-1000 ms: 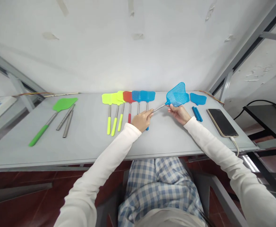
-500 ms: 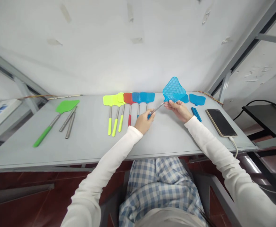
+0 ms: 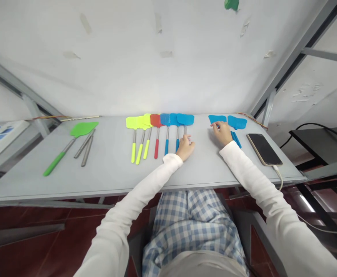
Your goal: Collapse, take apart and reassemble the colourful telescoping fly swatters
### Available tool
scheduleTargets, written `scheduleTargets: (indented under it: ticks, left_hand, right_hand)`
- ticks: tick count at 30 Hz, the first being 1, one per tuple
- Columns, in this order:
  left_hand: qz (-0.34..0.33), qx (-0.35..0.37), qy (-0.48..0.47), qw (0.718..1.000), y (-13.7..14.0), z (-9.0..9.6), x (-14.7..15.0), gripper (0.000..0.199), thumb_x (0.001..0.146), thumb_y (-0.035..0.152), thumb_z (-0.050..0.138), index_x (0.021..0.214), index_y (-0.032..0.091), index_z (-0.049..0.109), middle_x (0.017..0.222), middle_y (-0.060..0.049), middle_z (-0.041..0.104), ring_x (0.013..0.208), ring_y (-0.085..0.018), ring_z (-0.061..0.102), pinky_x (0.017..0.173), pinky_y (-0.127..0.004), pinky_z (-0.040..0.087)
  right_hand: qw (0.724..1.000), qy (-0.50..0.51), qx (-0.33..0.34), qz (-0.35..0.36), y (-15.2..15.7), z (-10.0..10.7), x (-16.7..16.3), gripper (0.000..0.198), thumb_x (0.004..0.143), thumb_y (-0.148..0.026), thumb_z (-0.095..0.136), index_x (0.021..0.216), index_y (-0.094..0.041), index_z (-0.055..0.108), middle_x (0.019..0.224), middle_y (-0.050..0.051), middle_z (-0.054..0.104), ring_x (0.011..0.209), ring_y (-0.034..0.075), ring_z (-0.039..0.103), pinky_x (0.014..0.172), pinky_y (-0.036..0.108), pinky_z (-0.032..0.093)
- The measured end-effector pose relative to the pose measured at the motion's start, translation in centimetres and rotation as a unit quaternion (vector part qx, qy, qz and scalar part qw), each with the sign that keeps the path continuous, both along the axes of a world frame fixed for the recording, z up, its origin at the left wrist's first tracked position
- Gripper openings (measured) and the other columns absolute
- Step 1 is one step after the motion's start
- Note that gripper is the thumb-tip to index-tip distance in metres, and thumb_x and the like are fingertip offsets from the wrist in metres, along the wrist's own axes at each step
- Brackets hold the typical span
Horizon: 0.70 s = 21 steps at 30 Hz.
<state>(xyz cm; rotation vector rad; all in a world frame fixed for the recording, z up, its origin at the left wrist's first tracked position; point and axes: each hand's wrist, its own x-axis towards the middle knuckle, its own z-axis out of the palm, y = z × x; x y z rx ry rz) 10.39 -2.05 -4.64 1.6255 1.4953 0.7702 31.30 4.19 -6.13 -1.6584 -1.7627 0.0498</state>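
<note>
a left hand [image 3: 185, 149] lies over a blue fly swatter [image 3: 186, 119] on a gray table [image 3: 107, 161].
a checked lap [image 3: 195, 227] sits under the table's near edge, above a dark red floor [image 3: 47, 246]; the smooth top runs back to a pale wall [image 3: 113, 73] with tape scraps [image 3: 166, 54]. the swatter ends a row of swatters [image 3: 156, 120] on the right: its handle is hidden under the left hand, whose fingers bend there, though whether they grip it cannot be told; beyond them come a thin silvery shaft [image 3: 186, 129] and a flat blue head overlapping its neighbor's. the right hand [image 3: 222, 134], fingers curled, is beside a loose blue head [image 3: 218, 118]; whether it grasps anything cannot be told.
</note>
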Motion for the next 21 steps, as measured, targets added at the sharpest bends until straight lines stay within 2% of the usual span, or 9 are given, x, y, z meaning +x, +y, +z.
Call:
scheduleTargets:
  ticks: [3, 6, 9, 13, 15, 17, 19, 21]
  left_hand:
    - [-0.027, 0.029, 0.136, 0.990, -0.6, 0.5, 0.5, 0.048, 0.086, 0.016, 0.049, 0.133, 0.006, 0.045, 0.146, -0.026, 0.036, 0.139, -0.031, 0.036, 0.115, -0.043, 0.027]
    - [-0.044, 0.066, 0.250, 0.965, -1.2, 0.6, 0.9, 0.045, 0.086, 0.011, 0.044, 0.130, 0.004, 0.048, 0.156, -0.029, 0.020, 0.143, -0.037, 0.027, 0.115, -0.050, 0.024]
    - [-0.045, 0.103, 0.284, 0.952, -1.4, 0.4, 1.2, 0.043, 0.085, 0.010, 0.042, 0.127, 0.004, 0.049, 0.159, -0.029, 0.013, 0.144, -0.037, 0.025, 0.113, -0.055, 0.024]
    - [-0.041, 0.114, 0.260, 0.958, -1.4, 0.5, 0.5, 0.047, 0.089, 0.026, 0.045, 0.133, 0.006, 0.046, 0.159, -0.027, 0.014, 0.146, -0.038, 0.022, 0.114, -0.056, 0.021]
    - [-0.017, 0.128, 0.243, 0.961, -1.0, 0.8, -1.0, 0.050, 0.091, 0.032, 0.045, 0.135, 0.009, 0.046, 0.159, -0.025, 0.018, 0.146, -0.038, 0.023, 0.115, -0.056, 0.022]
    - [0.030, 0.153, 0.237, 0.959, -0.1, 1.1, -3.8, 0.048, 0.091, 0.033, 0.044, 0.134, 0.013, 0.048, 0.157, -0.023, 0.025, 0.145, -0.037, 0.025, 0.115, -0.055, 0.022]
    - [0.102, 0.166, 0.246, 0.949, 1.3, 1.3, -7.9, 0.047, 0.089, 0.030, 0.045, 0.131, 0.011, 0.051, 0.154, -0.025, 0.030, 0.145, -0.037, 0.025, 0.115, -0.056, 0.022]
    - [0.213, 0.145, 0.240, 0.936, 2.6, 1.4, -13.0, 0.045, 0.087, 0.029, 0.047, 0.126, 0.007, 0.054, 0.152, -0.027, 0.031, 0.143, -0.040, 0.026, 0.114, -0.060, 0.021]
  right_hand:
    - [0.994, -0.095, -0.007, -0.061, -0.5, 0.5, 0.0, 0.036, 0.092, -0.028, 0.036, 0.094, -0.015, 0.069, 0.101, 0.017, 0.066, 0.101, 0.031, 0.052, 0.088, 0.044, 0.036]
    - [0.984, -0.142, -0.025, -0.107, -0.9, 1.0, 0.2, 0.039, 0.092, -0.027, 0.034, 0.097, -0.011, 0.069, 0.106, 0.020, 0.063, 0.106, 0.034, 0.048, 0.087, 0.046, 0.034]
    - [0.976, -0.158, -0.039, -0.143, -1.2, 1.1, 0.4, 0.040, 0.092, -0.026, 0.033, 0.100, -0.008, 0.068, 0.109, 0.023, 0.060, 0.108, 0.036, 0.047, 0.088, 0.048, 0.033]
    - [0.964, -0.148, -0.068, -0.210, -1.6, 0.4, 0.7, 0.037, 0.088, -0.024, 0.040, 0.105, -0.003, 0.065, 0.112, 0.029, 0.056, 0.109, 0.040, 0.046, 0.085, 0.050, 0.035]
    - [0.959, -0.145, -0.080, -0.231, -1.8, 0.0, 0.8, 0.035, 0.085, -0.022, 0.044, 0.107, -0.002, 0.064, 0.115, 0.030, 0.055, 0.110, 0.041, 0.046, 0.083, 0.051, 0.036]
    - [0.954, -0.148, -0.090, -0.244, -1.9, -0.1, 0.9, 0.034, 0.083, -0.018, 0.045, 0.108, -0.004, 0.063, 0.117, 0.030, 0.054, 0.110, 0.041, 0.047, 0.083, 0.050, 0.037]
    - [0.953, -0.157, -0.103, -0.238, -2.0, 0.0, 0.9, 0.035, 0.084, -0.017, 0.043, 0.109, -0.004, 0.063, 0.118, 0.029, 0.054, 0.110, 0.040, 0.048, 0.082, 0.049, 0.038]
    - [0.959, -0.166, -0.116, -0.199, -1.9, 0.4, 0.8, 0.034, 0.084, -0.017, 0.043, 0.109, -0.005, 0.063, 0.116, 0.028, 0.055, 0.107, 0.038, 0.049, 0.081, 0.046, 0.038]
